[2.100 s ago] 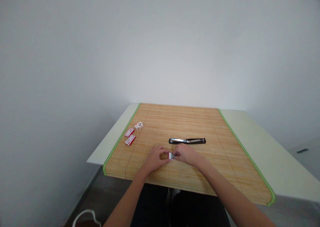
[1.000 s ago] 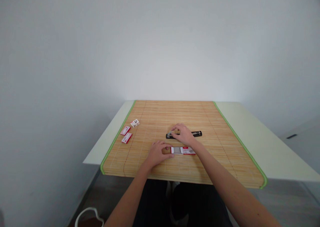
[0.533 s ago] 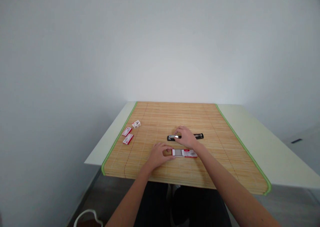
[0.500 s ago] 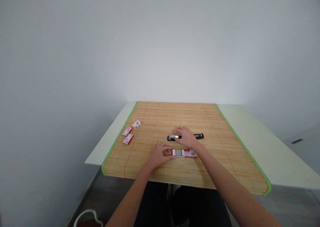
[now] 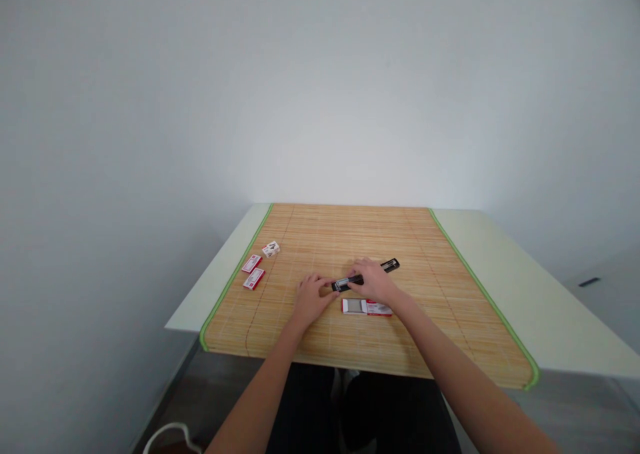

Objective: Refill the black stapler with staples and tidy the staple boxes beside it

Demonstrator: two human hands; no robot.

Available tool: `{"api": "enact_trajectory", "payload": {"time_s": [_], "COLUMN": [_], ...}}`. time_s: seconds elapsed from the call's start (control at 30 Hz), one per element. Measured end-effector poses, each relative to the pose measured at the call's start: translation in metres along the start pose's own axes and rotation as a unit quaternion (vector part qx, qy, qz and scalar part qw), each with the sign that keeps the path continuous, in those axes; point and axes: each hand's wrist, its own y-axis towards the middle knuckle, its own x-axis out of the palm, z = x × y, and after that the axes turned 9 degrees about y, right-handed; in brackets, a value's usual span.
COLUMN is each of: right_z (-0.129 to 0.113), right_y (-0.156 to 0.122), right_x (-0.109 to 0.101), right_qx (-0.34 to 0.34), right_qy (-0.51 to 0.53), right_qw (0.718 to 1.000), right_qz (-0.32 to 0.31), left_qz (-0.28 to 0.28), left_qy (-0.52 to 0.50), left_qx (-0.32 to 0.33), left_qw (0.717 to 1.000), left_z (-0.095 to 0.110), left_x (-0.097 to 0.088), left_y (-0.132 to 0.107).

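A black stapler [image 5: 390,265] lies opened out flat on the bamboo mat, slightly slanted, with bright metal showing near its left end. My right hand [image 5: 371,280] covers its middle, the fingers bent round it. At the stapler's left end is my left hand [image 5: 311,299], thumb and forefinger closing on that tip while the other fingers curve onto the mat. Just in front of the stapler lies a red and white staple box [image 5: 379,308], its tray slid out to the left with grey staples [image 5: 355,306] in it. Neither hand touches this box.
Two red and white boxes [image 5: 254,279] and a smaller white box [image 5: 271,249] lie at the mat's left side. The bamboo mat [image 5: 320,234] has green edging and covers the middle of a white table [image 5: 505,254]. A wall stands behind.
My left hand has let go of the staple box and moved up to the stapler's left end. The stapler has tilted, its left end coming nearer me, with my right hand still on it.
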Motion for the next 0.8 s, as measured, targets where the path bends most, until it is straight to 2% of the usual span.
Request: {"api": "enact_trajectory", "payload": {"time_s": [0.23, 0.47, 0.53, 0.6, 0.7, 0.8], "right_z": [0.003, -0.009, -0.010, -0.006, 0.017, 0.050], "right_y": [-0.012, -0.014, -0.016, -0.022, -0.044, -0.075], "right_x": [-0.008, -0.001, -0.006, -0.018, -0.049, -0.076], "right_qx": [0.008, 0.007, 0.009, 0.013, 0.042, 0.131], "right_qy": [-0.015, -0.016, -0.011, 0.005, 0.054, 0.164], "right_qw": [1.000, 1.000, 1.000, 0.999, 0.992, 0.970], "right_qz": [0.008, 0.001, 0.006, 0.031, 0.103, 0.126], "left_qz": [-0.010, -0.028, -0.027, -0.025, -0.024, -0.024], "left_qy": [-0.002, 0.006, 0.005, 0.004, 0.003, 0.003], "left_qx": [0.016, 0.019, 0.019, 0.021, 0.026, 0.032], "left_qw": [1.000, 0.999, 0.999, 0.999, 0.999, 0.999], "left_z": [-0.003, -0.001, -0.002, -0.003, -0.005, -0.005], "left_x": [0.000, -0.003, -0.002, -0.002, 0.000, 0.001], "left_y": [0.005, 0.009, 0.009, 0.009, 0.009, 0.010]}}
